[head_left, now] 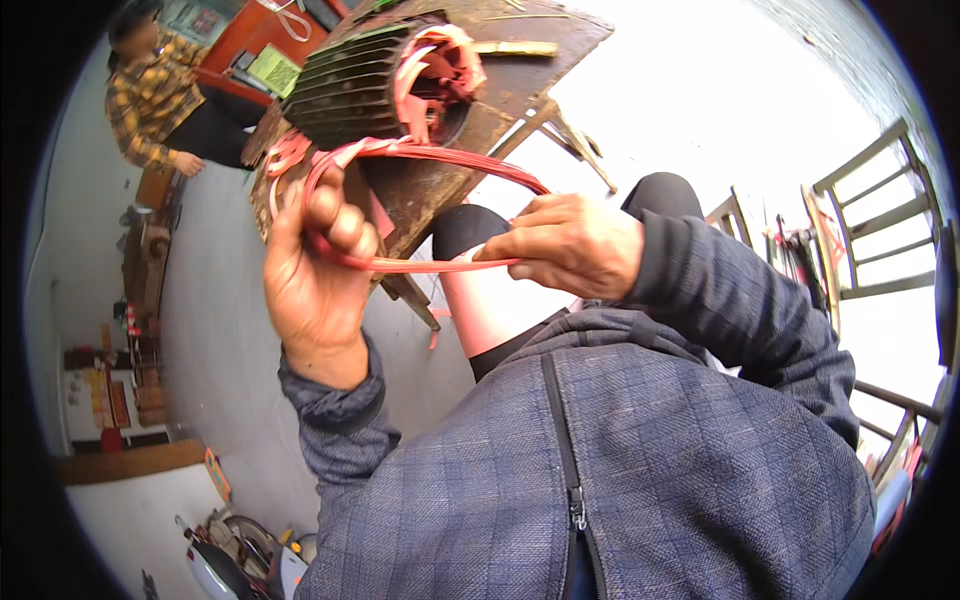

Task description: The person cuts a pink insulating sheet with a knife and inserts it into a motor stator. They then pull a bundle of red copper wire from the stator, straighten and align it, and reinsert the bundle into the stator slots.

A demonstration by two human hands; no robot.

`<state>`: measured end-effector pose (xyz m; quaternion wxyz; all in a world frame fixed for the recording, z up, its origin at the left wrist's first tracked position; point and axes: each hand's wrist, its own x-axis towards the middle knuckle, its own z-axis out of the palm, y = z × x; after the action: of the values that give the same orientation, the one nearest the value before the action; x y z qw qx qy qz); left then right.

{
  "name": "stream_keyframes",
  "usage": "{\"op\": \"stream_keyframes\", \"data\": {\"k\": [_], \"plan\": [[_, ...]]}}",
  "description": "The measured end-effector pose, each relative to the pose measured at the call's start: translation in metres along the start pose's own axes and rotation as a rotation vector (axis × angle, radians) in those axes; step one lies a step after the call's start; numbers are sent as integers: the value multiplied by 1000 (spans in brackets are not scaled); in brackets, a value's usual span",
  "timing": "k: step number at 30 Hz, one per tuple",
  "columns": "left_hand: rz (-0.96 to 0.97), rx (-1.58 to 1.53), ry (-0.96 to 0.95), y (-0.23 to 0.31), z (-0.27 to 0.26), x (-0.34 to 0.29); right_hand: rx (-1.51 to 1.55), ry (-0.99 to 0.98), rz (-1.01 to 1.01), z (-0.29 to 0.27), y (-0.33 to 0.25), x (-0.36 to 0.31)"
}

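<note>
Both my hands hold a loop of reddish copper wire (450,156), stretched between them above my lap. My left hand (325,270) is on the loop's left end, palm turned up, with its fingers curled round the strands. At the right end my right hand (572,240) pinches the bundle, its back facing up. Just beyond the loop lies a finned motor housing (345,85) on its side. Pink insulating sheets (440,55) stick out of its open end. The loop's far side passes close to that end; whether it joins the windings inside I cannot tell.
The motor rests on a worn wooden table (550,85), with a flat wooden stick (515,48) behind it. A person in a yellow checked shirt (150,110) is at far left. Wooden chairs (885,215) stand at right. A motorbike (240,560) is at lower left.
</note>
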<state>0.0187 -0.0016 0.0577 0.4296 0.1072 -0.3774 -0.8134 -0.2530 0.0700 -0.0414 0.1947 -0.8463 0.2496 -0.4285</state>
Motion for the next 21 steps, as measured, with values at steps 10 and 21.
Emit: {"op": "stream_keyframes", "data": {"k": [10,21], "plan": [[-101,-279,-136,-13,3,13,263,-114,313,-13,-22,31],[-116,175,61,-11,39,3,-323,-218,-36,10,-7,46]]}}
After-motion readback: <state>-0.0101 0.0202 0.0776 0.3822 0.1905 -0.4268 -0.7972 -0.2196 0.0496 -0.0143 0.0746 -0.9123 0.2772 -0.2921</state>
